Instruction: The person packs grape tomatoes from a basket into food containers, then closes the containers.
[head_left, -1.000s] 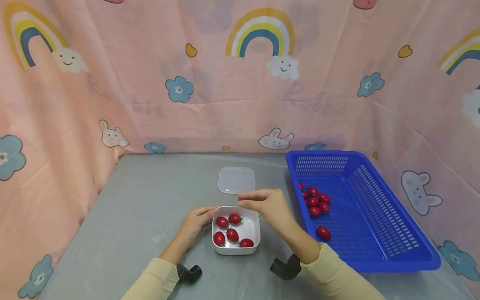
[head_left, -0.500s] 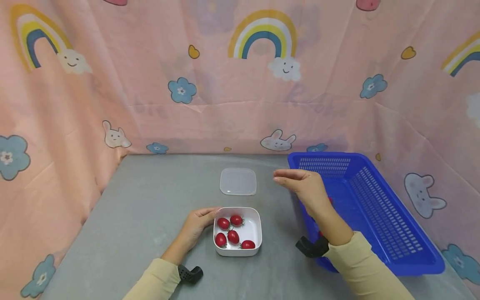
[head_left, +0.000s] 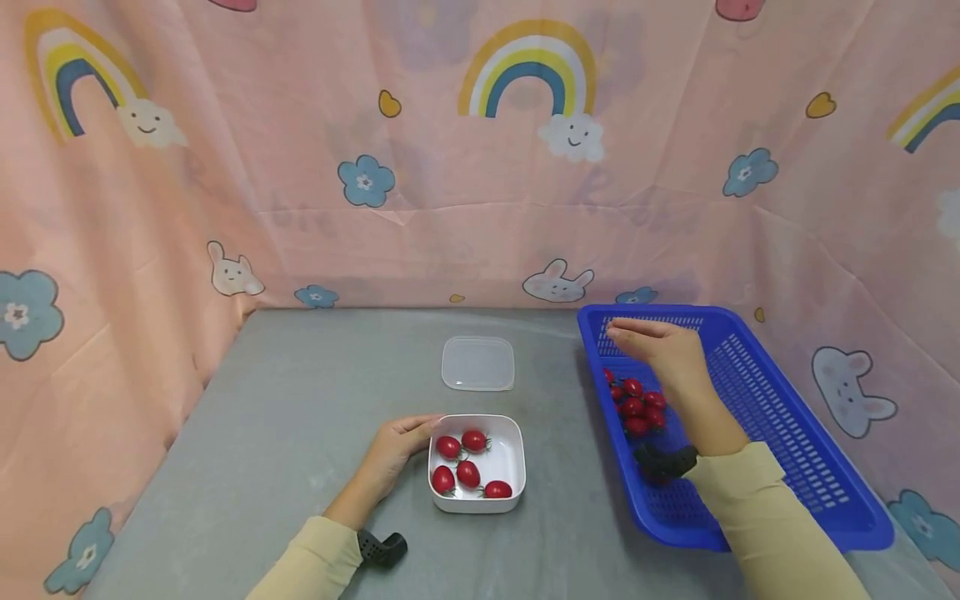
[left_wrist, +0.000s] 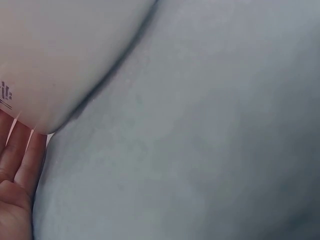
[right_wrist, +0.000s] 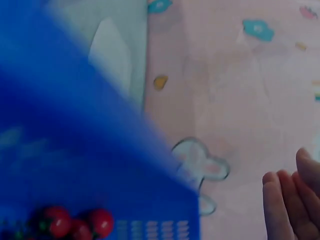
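Note:
A white square box [head_left: 477, 505] with several red cherry tomatoes [head_left: 468, 474] in it stands on the table. My left hand [head_left: 393, 450] touches its left side near the far corner; in the left wrist view the fingers [left_wrist: 20, 155] lie straight against the box wall [left_wrist: 55, 60]. Over the left part of the blue plastic basket [head_left: 757, 375] hovers my right hand [head_left: 667, 358], fingers extended and thumb close under them, nothing visibly held. A cluster of cherry tomatoes [head_left: 633, 407] lies along the basket's left side, partly hidden by the right forearm.
Behind the white box a translucent lid [head_left: 477, 364] lies flat on the grey table [head_left: 330, 375]. A pink patterned curtain [head_left: 450, 233] hangs round the back and sides. Black wrist mounts [head_left: 382, 549] are worn on both arms.
My right hand has moved right, from above the white box to over the blue basket. The left hand stays at the box, and the tomatoes inside have not moved.

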